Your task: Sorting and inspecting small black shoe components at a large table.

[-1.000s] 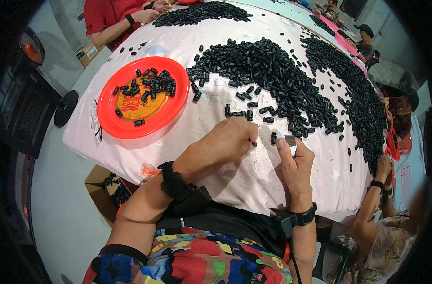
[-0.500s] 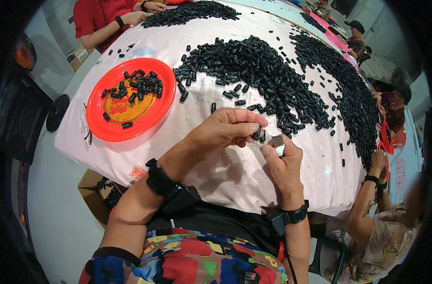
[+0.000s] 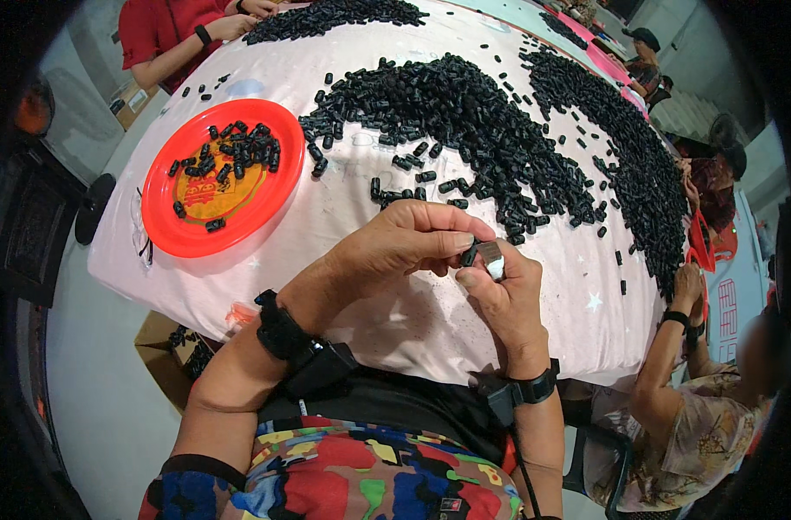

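Observation:
My left hand (image 3: 406,240) pinches a small black plastic piece (image 3: 469,254) between thumb and fingers, over the near part of the table. Close against it, my right hand (image 3: 512,299) grips a short, flat metal blade (image 3: 492,258) with a shiny face. The blade's edge is at the black piece, though whether they touch is hard to tell. Beyond my hands spreads a big pile of similar black pieces (image 3: 465,113). A red plastic plate (image 3: 159,227) with several black pieces on it stands to the left of my left hand.
A pale pink cloth (image 3: 378,334) covers the table. More black pieces (image 3: 629,156) are heaped on the right and at the far edge. Co-workers sit around: a red sleeve (image 3: 139,35) at far left, a person's hands (image 3: 688,286) at right. An open cardboard box (image 3: 157,355) stands below left.
My right hand has brought the metal blade leftward to the black piece, closing the gap between my hands. The whole view has shifted slightly.

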Demonstrator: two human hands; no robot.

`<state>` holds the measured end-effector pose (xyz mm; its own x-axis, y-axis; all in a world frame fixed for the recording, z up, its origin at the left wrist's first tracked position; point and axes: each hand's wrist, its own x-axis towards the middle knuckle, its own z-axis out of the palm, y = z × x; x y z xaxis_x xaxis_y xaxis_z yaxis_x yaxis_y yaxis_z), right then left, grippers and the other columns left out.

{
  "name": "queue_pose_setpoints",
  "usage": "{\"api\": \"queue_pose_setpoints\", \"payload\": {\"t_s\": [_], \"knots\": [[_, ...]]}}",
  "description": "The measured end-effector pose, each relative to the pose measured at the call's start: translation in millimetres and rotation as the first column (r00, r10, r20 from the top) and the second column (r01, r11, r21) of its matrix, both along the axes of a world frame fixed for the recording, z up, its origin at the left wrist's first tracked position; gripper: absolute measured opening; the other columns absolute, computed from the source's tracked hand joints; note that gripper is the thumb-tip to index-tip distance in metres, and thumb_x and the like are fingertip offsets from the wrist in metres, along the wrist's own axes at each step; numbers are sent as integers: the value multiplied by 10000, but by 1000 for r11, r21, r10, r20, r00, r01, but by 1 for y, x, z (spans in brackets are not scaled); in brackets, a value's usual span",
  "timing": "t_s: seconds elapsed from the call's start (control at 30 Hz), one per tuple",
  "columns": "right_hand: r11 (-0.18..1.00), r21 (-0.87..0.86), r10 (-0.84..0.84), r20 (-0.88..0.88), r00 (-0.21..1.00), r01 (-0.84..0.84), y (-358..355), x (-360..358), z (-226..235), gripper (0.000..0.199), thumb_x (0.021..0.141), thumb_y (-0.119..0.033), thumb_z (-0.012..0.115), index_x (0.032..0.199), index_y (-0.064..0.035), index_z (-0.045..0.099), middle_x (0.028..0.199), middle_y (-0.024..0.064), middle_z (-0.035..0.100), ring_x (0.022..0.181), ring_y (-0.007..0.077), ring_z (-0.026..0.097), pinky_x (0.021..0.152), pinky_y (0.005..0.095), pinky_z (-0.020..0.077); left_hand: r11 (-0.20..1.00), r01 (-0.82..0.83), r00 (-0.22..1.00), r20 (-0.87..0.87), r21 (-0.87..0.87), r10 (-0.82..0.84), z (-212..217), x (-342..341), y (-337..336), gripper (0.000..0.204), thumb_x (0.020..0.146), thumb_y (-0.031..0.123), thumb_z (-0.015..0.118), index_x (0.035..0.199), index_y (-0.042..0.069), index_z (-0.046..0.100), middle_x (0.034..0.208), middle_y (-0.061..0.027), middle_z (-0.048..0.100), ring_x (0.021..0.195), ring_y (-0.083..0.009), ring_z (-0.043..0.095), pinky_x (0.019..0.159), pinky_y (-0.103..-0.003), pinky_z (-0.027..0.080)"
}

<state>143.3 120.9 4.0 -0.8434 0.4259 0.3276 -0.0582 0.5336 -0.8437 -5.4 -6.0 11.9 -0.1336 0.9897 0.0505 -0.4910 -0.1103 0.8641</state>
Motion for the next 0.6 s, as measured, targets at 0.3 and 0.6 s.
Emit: {"api": "queue_pose_setpoints", "payload": {"t_s": [0.3, 0.6], "knots": [[1000, 2, -3, 49, 999, 3, 0, 1, -3, 339, 778, -333, 759, 868, -21, 660, 660, 54, 646, 588, 107, 610, 515, 237, 465, 999, -34, 993, -113, 18, 36, 3, 0, -1, 315, 887, 198, 640, 1140, 11, 620, 936, 0, 653, 801, -42, 572, 703, -188, 452], [1000, 2, 6, 33, 999, -6, -1, 0, -2, 330, 780, -326, 757, 875, -25, 662, 677, 58, 659, 614, 114, 632, 528, 235, 480, 999, -34, 991, -129, 9, 35, 3, 0, -1, 305, 891, 182, 630, 1136, 2, 618, 945, -7, 653, 821, -46, 576, 722, -190, 458]]}}
